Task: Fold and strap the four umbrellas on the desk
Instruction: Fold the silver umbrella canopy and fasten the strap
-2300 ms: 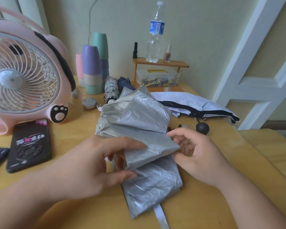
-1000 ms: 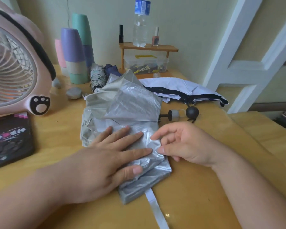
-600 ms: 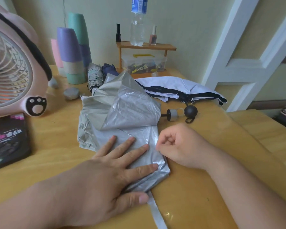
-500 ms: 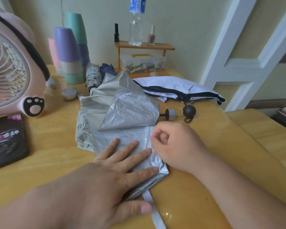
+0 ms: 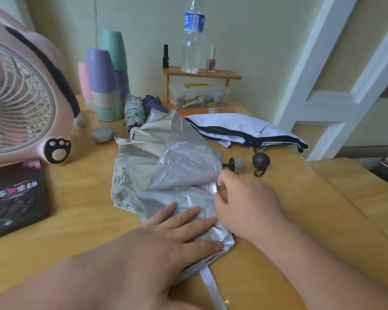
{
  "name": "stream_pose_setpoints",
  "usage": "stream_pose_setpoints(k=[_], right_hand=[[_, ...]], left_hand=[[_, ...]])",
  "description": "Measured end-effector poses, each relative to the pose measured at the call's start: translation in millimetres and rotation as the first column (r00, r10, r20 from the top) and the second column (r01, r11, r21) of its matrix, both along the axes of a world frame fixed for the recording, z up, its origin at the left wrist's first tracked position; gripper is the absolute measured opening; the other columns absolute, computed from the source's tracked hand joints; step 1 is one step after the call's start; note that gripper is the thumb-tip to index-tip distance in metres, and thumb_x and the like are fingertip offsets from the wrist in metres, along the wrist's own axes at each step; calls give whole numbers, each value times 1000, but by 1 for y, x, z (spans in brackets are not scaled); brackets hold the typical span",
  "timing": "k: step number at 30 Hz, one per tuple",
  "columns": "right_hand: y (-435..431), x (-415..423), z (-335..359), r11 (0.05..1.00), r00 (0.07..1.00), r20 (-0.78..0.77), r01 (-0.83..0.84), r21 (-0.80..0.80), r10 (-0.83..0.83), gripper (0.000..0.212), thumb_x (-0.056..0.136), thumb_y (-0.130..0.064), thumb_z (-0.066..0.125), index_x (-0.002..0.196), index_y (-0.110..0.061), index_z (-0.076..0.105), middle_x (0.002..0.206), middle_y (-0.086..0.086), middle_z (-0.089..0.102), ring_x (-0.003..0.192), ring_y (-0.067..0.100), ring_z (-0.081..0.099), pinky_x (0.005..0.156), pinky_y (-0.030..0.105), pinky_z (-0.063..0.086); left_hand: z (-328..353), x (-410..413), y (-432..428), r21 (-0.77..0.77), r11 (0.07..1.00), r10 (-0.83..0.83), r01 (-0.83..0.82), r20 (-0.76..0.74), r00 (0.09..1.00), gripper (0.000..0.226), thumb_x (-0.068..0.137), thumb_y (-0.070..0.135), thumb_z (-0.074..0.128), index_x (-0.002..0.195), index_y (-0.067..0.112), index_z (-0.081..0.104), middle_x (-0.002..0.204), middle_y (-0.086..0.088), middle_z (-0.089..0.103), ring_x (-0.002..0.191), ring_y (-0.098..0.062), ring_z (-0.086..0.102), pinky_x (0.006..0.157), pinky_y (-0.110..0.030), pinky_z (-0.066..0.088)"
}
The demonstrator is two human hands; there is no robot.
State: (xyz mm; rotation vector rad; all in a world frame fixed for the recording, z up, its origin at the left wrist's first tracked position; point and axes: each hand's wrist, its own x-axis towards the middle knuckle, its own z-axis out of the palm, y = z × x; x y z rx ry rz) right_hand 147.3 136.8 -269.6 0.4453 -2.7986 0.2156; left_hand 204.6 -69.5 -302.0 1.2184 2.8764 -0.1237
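Silver umbrella [image 5: 184, 166], one of four, left hand [image 5: 166, 242] flat on it, right hand [image 5: 249, 206] pinching its edge.

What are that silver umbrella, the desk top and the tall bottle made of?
The silver umbrella looks like thin coated fabric, probably synthetic; it crinkles and glints. The desk is wood or wood-look laminate with a glossy finish; grain and reflections show. The bottle seems to be clear plastic: see-through, with a blue label.
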Motion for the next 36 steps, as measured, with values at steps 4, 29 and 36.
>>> stream_pose_setpoints(k=[4, 29, 36], right_hand=[[5, -15, 0, 724, 988, 151, 87, -685, 24, 28, 83, -25, 78, 101, -27, 56, 87, -7, 64, 76, 7, 59, 70, 16, 48], [4, -58, 26, -141, 679, -42, 91, -986, 733, 62, 51, -27, 97, 108, -14, 77, 106, 18, 74, 100, 30, 70, 86, 34, 57], [14, -39, 32, 467, 626, 367, 6, -884, 688, 45, 69, -36, 86, 109, -18, 77, 85, 24, 72, 80, 22, 67, 78, 28, 49]], left_hand=[[-2, -2, -2, 59, 994, -84, 91, -110, 990, 57, 99, 64, 12, 149, 45, 32, 152, 13, 51, 139, -12, 50, 103, -45, 51], [32, -60, -80, 822, 452, 590, -346, 15, 807, 42, 87, 23, 77, 123, 41, 64, 106, 26, 63, 83, 7, 57, 81, -8, 39], [22, -56, -78, 711, 648, 434, -274, -50, 899, 29, 64, 16, 67, 85, 36, 71, 110, 32, 55, 100, 5, 53, 84, -16, 44]])
